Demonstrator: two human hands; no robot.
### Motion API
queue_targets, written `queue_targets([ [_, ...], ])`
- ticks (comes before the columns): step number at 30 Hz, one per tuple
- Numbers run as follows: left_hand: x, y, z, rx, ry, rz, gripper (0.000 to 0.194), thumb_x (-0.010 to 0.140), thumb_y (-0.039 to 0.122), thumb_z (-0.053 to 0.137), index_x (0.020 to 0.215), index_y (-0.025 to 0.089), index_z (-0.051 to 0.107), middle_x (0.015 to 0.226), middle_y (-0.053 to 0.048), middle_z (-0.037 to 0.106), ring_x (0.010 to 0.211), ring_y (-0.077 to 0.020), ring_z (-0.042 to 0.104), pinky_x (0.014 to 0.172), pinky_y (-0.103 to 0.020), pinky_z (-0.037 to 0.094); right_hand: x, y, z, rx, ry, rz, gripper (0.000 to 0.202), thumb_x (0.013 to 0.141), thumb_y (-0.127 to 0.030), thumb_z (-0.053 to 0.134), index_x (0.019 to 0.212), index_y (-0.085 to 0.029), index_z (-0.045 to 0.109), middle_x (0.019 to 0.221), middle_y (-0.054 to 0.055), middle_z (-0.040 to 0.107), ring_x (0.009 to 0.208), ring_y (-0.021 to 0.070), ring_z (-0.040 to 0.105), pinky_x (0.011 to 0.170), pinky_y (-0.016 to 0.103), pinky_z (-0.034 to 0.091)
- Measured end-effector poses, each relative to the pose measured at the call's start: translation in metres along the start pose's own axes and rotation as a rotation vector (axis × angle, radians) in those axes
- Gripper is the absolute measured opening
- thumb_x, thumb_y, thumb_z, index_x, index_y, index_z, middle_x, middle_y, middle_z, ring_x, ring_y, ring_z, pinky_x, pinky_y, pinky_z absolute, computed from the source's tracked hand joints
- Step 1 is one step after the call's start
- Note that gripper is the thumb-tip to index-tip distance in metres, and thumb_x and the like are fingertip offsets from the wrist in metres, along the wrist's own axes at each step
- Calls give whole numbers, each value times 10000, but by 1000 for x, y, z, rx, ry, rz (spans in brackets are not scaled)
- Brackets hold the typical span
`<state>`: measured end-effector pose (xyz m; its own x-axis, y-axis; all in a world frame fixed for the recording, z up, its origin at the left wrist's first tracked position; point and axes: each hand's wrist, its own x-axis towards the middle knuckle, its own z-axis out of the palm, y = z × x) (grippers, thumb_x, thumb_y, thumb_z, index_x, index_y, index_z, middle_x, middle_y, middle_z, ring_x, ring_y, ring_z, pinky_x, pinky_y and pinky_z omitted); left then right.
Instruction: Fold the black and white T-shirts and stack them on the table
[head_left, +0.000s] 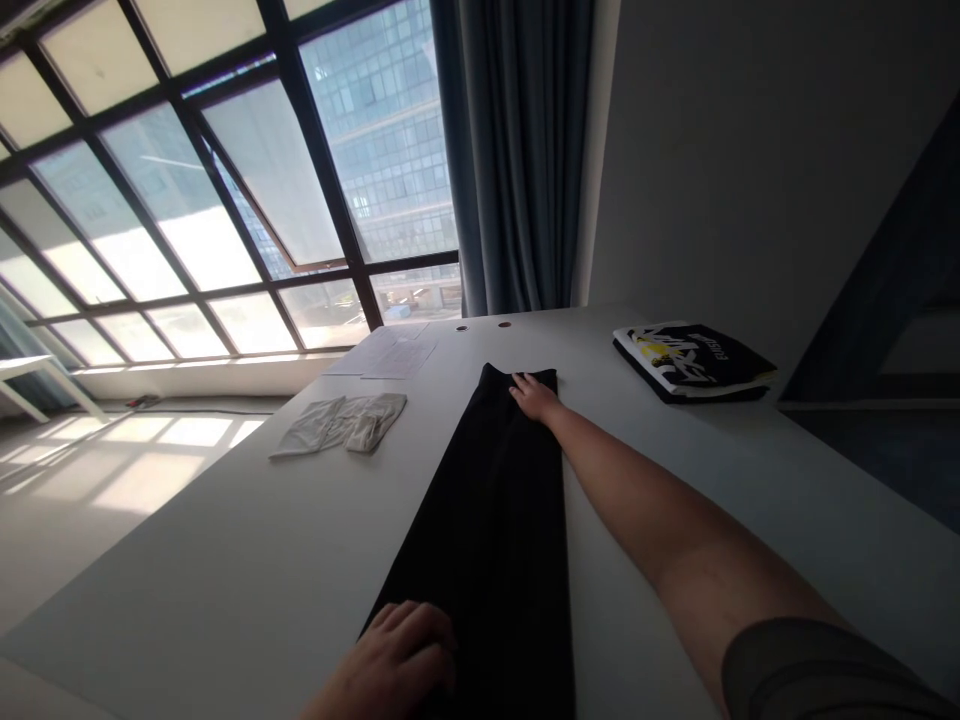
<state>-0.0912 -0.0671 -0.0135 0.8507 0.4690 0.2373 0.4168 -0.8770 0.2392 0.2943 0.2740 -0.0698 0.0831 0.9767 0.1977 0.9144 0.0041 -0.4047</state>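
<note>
A long black cloth (pixel 502 500) runs from the bottom middle of the frame up to the centre, lying lengthwise on a white desk (pixel 247 580), with its far end a little uneven. The right hand (pixel 534 396) rests on that far end, palm down, fingers slightly apart. The left hand (pixel 397 655), at the bottom of the frame left of centre, lies over the cloth's left edge with its fingers bent; whether they are clamped on the fabric I cannot tell. The right forearm reaches in from the lower right, out of a dark sleeve (pixel 810 670), and hides a strip of desk beside the cloth. Right of centre, well apart from the cloth, sits a stack of folded clothes (pixel 690 362), its dark top piece printed in white and yellow. Left of centre, a crumpled pale fabric item (pixel 341 422) lies near the cloth without touching it, and beyond it some paper sheets (pixel 394 352) overlap toward the desk's far edge. Two small round holes (pixel 461 328) mark the desktop near that edge. Behind, a large gridded window (pixel 375 130) fills the upper left, one pane tilted open, next to a blue-grey curtain (pixel 517 150); at the far left, part of another white table (pixel 26 366) stands on the sunlit floor (pixel 142 450).
</note>
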Motion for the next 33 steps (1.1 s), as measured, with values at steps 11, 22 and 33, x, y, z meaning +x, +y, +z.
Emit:
queue_targets([
  [11, 11, 5, -6, 58, -29, 93, 205, 936, 303, 757, 1097, 275, 634, 1171, 0, 713, 1049, -164, 669, 913, -253, 523, -8, -8, -9, -30, -42, -62, 559, 1069, -422, 375, 1549, -177, 524, 1637, 126, 425, 1537, 293, 331, 1274, 501, 225],
  [22, -8, -9, -5, 276, 138, -36, 672, 806, 55, 621, 1415, 338, 597, 1402, -61, 632, 1184, -259, 636, 1032, -423, 553, -192, -31, -74, 209, 32, -643, 431, 972, -194, 458, 1309, -294, 708, 1324, 90, 636, 1313, 268, 543, 1189, 481, 422],
  [33, -36, -71, -18, 51, 15, -326, 592, 887, 211, 656, 1453, 373, 602, 1561, -41, 538, 1381, -284, 564, 1145, -464, 486, -388, -80, -88, 149, -368, -822, 822, 827, -115, 605, 1562, -465, 485, 1554, 53, 531, 1453, 288, 488, 1281, 621, 258],
])
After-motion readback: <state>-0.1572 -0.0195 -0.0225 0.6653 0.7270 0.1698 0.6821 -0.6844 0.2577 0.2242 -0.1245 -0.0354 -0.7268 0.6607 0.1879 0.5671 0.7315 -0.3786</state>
